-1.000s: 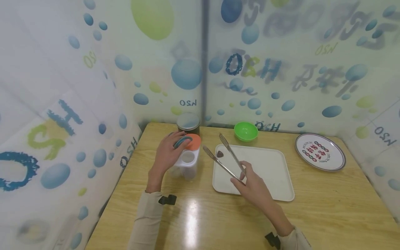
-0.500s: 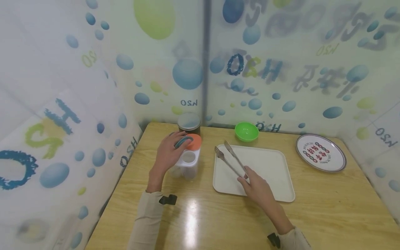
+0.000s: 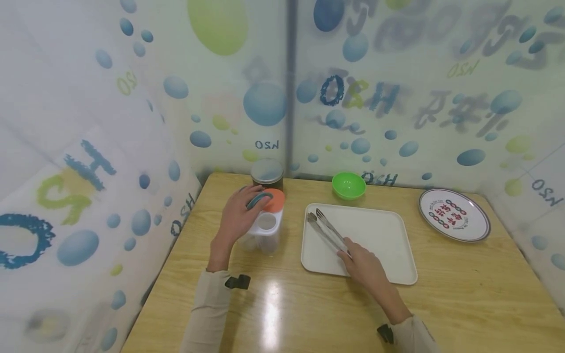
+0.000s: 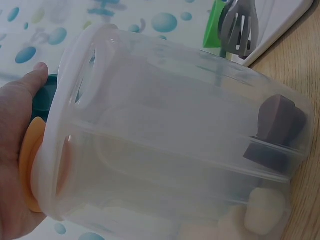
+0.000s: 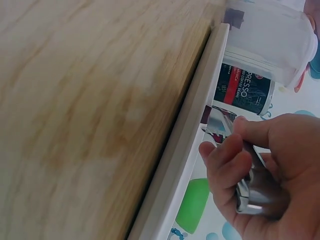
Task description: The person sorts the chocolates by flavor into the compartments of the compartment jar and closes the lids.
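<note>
On the left of the table stands a clear, divided plastic container (image 4: 150,120). Its compartments hold dark brown pieces (image 4: 277,125) and pale pieces (image 4: 265,211). My left hand (image 3: 235,215) lies over its top and grips a teal flip lid (image 3: 259,199), beside an orange lid (image 3: 275,201); one round opening is uncovered. My right hand (image 3: 365,262) holds metal tongs (image 3: 331,231) over a white tray (image 3: 379,245), their arms squeezed close together. At the tong tips is a small dark brown piece (image 5: 205,114), mostly covered by them in the head view.
Behind the container stands a coffee can (image 5: 246,89) with a silver lid. A green bowl (image 3: 348,186) sits behind the tray, and a white plate (image 3: 473,229) with red print lies to the right. Patterned walls (image 3: 220,98) enclose the table on its back and sides.
My right hand has shifted slightly right and squeezed the tongs from wide apart to nearly closed, the tips now over the dark brown piece on the tray. The left hand stays put.
</note>
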Tool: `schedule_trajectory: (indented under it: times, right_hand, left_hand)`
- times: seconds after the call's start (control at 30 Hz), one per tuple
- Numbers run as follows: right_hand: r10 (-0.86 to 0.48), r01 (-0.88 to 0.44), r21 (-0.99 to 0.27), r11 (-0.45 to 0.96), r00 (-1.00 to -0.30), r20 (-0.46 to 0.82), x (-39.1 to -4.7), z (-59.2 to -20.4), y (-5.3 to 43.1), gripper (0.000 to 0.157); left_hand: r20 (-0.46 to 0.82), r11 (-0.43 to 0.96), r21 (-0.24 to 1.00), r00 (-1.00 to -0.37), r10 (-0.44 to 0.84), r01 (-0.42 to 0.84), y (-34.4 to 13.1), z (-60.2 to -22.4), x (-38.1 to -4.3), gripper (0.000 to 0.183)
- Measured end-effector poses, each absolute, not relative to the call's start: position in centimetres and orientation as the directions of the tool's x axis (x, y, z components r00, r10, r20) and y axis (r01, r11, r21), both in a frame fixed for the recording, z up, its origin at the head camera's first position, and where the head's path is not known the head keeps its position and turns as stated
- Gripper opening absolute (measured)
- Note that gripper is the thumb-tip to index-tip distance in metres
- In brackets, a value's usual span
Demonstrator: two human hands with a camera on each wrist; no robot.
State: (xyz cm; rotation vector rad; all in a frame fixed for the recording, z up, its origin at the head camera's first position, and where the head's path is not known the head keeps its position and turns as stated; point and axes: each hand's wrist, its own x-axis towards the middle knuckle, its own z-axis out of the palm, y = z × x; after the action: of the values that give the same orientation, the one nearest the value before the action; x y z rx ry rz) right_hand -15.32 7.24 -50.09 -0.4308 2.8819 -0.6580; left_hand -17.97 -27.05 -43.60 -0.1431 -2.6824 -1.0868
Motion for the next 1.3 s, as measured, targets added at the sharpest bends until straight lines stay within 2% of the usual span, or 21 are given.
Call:
schedule_trajectory:
  times: [0.37, 0.93, 1.3]
  right_hand:
    - [-0.316, -0.234, -0.451, 0.861, -0.942, -0.113, -15.9, -50.6, 7.3, 0.032]
    - [-0.323, -0.258, -0.465, 0.847, -0.944, -0.063, -15.1, -49.5, 7.7, 0.047]
    - [-0.359, -0.317, -0.539, 0.78, -0.933, 0.03, -13.3, -45.8, 7.2, 0.05]
  left_hand:
    - [0.266, 0.721, 0.667, -0.964, 0.007, 0.189, -26.8, -43.7, -18.0, 0.055]
    - [0.261, 0.715, 0.674, -0.965, 0.002, 0.183, -27.0, -43.6, -18.0, 0.054]
    - [0.266, 0.712, 0.678, -0.964, -0.007, 0.182, -27.0, -43.4, -17.9, 0.055]
